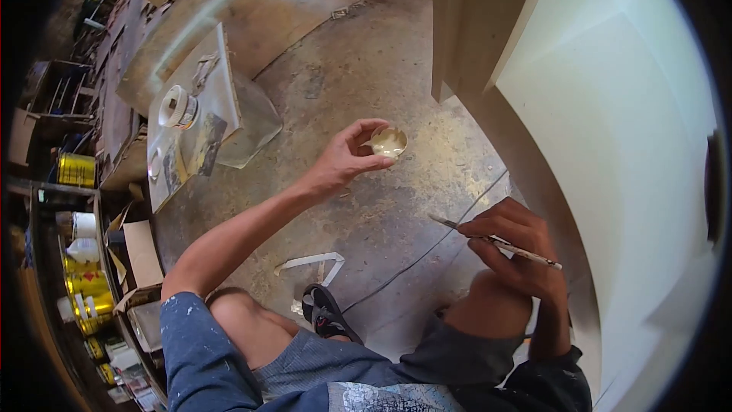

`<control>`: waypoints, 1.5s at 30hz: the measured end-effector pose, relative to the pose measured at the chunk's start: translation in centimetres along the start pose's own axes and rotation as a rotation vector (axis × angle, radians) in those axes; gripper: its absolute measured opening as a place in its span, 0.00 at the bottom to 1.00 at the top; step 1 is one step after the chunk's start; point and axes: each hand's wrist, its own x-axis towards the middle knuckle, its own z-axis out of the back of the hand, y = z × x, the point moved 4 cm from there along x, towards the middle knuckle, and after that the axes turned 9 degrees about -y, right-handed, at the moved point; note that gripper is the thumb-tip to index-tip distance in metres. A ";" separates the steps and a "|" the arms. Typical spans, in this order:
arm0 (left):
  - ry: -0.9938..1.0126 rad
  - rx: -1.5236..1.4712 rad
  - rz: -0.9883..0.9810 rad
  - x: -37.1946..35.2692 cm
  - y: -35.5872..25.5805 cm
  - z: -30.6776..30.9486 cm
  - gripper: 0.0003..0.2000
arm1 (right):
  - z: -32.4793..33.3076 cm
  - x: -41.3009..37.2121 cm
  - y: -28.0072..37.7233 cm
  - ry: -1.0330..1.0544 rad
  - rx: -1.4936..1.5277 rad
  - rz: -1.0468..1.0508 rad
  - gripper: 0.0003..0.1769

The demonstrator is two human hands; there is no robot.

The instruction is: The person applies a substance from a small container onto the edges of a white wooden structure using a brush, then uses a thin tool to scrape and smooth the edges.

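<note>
In the middle of the head view, my left hand (354, 154) grips a small round cup (389, 142) by its side, thumb below and fingers above. Pale cream paint shows inside the cup. Lower and to the right, my right hand (511, 244) pinches a thin brush (526, 252) between thumb and fingers. The brush tip points left and up toward the cup, apart from it. A large pale panel (602, 107) stands close to the right of my right hand.
A low stand (221, 118) at the left holds a white tub (178, 108). Shelves with yellow cans (88, 284) line the far left. A dark cable (415, 262) crosses the floor (328, 91). A bent white strip (311, 259) lies near my foot.
</note>
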 end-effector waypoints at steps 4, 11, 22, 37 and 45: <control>0.053 0.011 -0.014 1.0 1.3 0.1 0.34 | -0.5 -1.0 0.0 0.036 -0.099 -0.089 0.11; 0.104 0.040 -0.023 -1.3 3.7 2.4 0.33 | -3.4 -4.0 -3.3 -0.188 -0.094 -0.127 0.09; -0.004 -0.035 0.065 -12.6 5.3 6.9 0.32 | -7.6 -3.0 -5.0 -0.580 -0.324 0.058 0.06; -0.029 -0.089 0.065 -15.3 4.0 5.7 0.33 | -8.2 3.2 -5.1 -0.921 -0.767 0.483 0.16; -0.039 -0.063 0.063 -15.4 4.4 6.0 0.34 | -8.0 4.3 -5.8 -0.995 -0.734 0.439 0.16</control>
